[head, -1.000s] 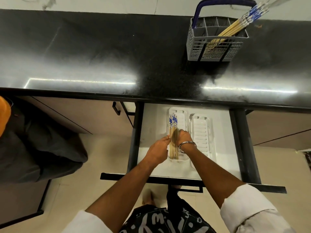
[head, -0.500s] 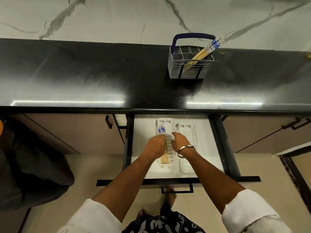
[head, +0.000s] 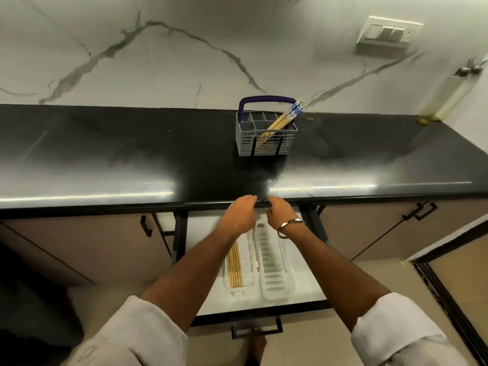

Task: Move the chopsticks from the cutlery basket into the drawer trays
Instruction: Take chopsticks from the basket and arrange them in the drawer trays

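A grey cutlery basket [head: 265, 140] with a blue handle stands on the black counter; several bamboo chopsticks with blue-patterned tops [head: 284, 120] lean out of it to the right. Below, the open drawer [head: 200, 233] holds two white trays. The left tray [head: 247, 265] has several chopsticks [head: 235, 268] lying lengthwise in it; the right tray [head: 274, 270] holds none. My left hand [head: 239, 213] and my right hand [head: 280, 211], with a metal bangle on its wrist, hover side by side above the trays near the counter's front edge, fingers relaxed and holding nothing.
The black counter [head: 105, 154] runs the full width under a marbled white wall. A switch plate [head: 386, 33] sits high on the right. Cabinet doors with black handles flank the drawer. The drawer's front handle [head: 257, 330] juts toward me over the tiled floor.
Both hands have let go of the chopsticks in the left tray and risen toward the counter edge. The camera has tilted up, showing more wall.
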